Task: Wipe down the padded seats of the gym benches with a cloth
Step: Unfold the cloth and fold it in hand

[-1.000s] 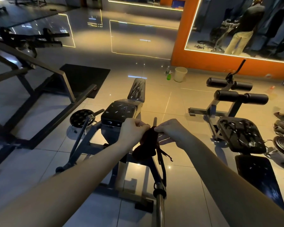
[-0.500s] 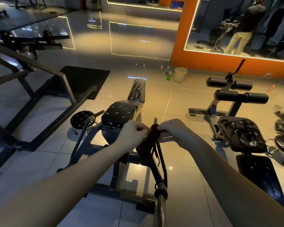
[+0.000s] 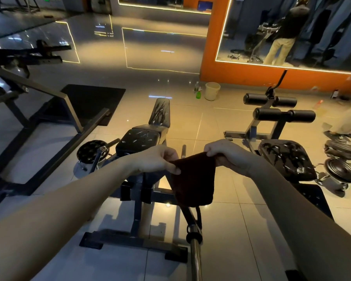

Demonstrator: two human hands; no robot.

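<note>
Both hands [image 3: 158, 159] [image 3: 227, 155] pinch the cloth's [image 3: 195, 179] top edge, spread.

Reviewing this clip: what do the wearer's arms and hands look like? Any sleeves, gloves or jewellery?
Both arms are bare as far up as the view shows: no sleeve edge on the left forearm or the right forearm. The left hand and right hand wear no gloves. No watch, wristband or ring shows, though dim light could hide a thin ring.

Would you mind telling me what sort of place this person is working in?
Most likely a gym: a padded bench, foam leg rollers, and a big wall mirror.
</note>
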